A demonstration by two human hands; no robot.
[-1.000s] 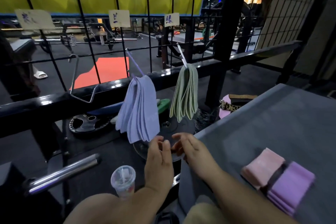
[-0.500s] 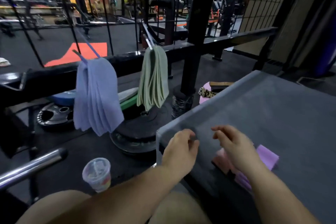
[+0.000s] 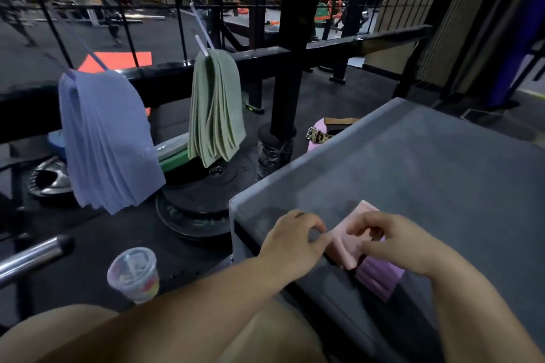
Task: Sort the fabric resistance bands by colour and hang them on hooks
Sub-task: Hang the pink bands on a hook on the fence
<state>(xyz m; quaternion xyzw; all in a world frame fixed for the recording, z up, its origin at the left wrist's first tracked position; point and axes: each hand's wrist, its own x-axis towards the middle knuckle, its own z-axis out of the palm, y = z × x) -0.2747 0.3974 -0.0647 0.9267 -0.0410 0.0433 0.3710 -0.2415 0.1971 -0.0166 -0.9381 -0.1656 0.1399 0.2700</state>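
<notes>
A stack of pink bands point(image 3: 343, 240) lies on the grey table point(image 3: 427, 168) near its front left corner. A stack of purple bands point(image 3: 380, 278) sits just behind it, toward me. My left hand point(image 3: 293, 242) pinches the pink stack's left edge between thumb and forefinger. My right hand point(image 3: 389, 240) curls its fingers over the top of the pink stack. Several blue bands point(image 3: 106, 138) hang from a hook at the left of the wire grid. Several green bands point(image 3: 215, 109) hang from a white hook point(image 3: 202, 44) to their right.
A plastic cup point(image 3: 134, 272) stands on the floor by my knee. Black weight plates point(image 3: 194, 206) are stacked under the hanging bands. A chrome bar point(image 3: 32, 255) juts in from the left. A black upright post point(image 3: 290, 47) rises beside the table, with a leopard-print belt point(image 3: 320, 135) at its foot.
My view has swung right and down toward the table. Both hands moved from below the hanging bands onto the pink stack and took hold of it.
</notes>
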